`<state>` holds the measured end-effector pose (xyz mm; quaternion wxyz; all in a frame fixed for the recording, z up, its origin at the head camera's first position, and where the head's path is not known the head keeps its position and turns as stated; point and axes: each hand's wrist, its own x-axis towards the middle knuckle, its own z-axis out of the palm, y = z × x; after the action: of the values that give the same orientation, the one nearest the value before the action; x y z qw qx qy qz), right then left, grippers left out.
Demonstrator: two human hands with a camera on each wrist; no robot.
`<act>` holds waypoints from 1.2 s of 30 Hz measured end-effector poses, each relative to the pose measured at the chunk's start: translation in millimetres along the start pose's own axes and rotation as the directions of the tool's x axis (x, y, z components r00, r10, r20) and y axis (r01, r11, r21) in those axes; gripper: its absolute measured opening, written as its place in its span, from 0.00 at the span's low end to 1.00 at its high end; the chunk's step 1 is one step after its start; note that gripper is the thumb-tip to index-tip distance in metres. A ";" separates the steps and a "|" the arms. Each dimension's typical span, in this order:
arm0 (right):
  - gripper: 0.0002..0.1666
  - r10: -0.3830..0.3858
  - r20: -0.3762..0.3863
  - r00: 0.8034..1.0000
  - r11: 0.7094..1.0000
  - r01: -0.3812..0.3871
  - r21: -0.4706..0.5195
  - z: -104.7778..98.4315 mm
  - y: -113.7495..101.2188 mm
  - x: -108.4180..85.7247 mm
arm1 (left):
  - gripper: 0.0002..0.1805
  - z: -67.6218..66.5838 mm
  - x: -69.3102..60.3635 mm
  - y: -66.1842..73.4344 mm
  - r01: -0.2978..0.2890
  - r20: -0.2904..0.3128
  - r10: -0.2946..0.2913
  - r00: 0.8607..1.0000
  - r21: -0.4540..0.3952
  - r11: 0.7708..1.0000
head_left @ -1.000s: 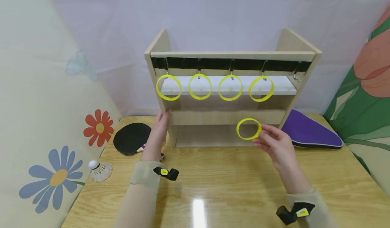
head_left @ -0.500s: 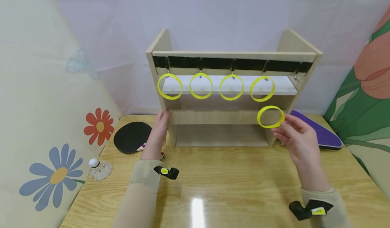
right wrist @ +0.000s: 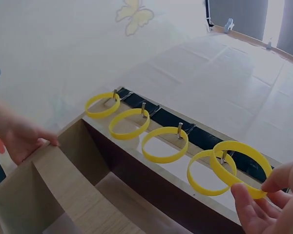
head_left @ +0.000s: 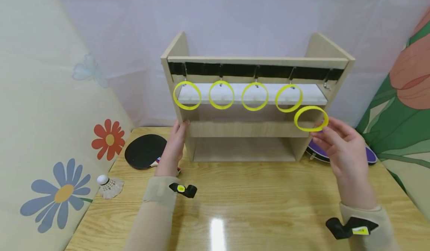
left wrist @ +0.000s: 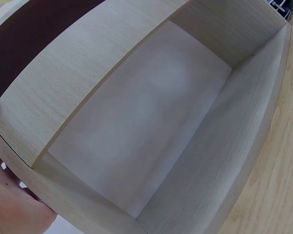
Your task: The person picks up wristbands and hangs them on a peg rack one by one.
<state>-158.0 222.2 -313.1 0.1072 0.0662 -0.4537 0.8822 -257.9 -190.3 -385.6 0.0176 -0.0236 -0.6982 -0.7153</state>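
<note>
My right hand (head_left: 349,152) pinches a thin yellow ring (head_left: 309,129) between thumb and fingers. It is held in front of the right part of a small wooden shelf (head_left: 248,129). Just above and to the right, a bare metal hook (head_left: 327,86) sits at the end of the black strip (head_left: 272,71). Several matching yellow rings (head_left: 188,108) hang from the other hooks along that strip. In the right wrist view, the held ring (right wrist: 261,192) overlaps the nearest hanging one. My left hand (head_left: 173,148) grips the shelf's left side panel, its thumb at the front edge.
To the left lie a black table tennis paddle (head_left: 145,151), its handle partly hidden by my left forearm, and a white shuttlecock (head_left: 111,187). A purple case (head_left: 370,155) lies right of the shelf, partly behind my right hand. The wooden table (head_left: 242,195) stretches in front.
My right hand has carried the yellow ring up and to the right, from the shelf's lower opening to just below the bare hook. The left hand stays on the side panel.
</note>
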 end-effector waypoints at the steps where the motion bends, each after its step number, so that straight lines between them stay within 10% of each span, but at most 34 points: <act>1: 0.14 -0.006 -0.006 1.000 1.000 0.006 0.010 0.2 -2.0 1.1 | 0.30 -0.1 0.1 -0.2 0.001 -0.001 -0.001 1.000 0.000 1.000; 36: 0.17 -0.019 -0.162 0.987 1.000 0.015 -0.028 -8.4 -14.5 47.1 | 0.31 -0.7 -3.0 0.3 -0.019 -0.005 0.019 1.000 0.019 1.000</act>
<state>-200.2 243.4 -296.4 0.1521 -0.0034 -0.4544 0.8777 -254.8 -191.0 -385.5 0.0262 -0.0281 -0.7047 -0.7085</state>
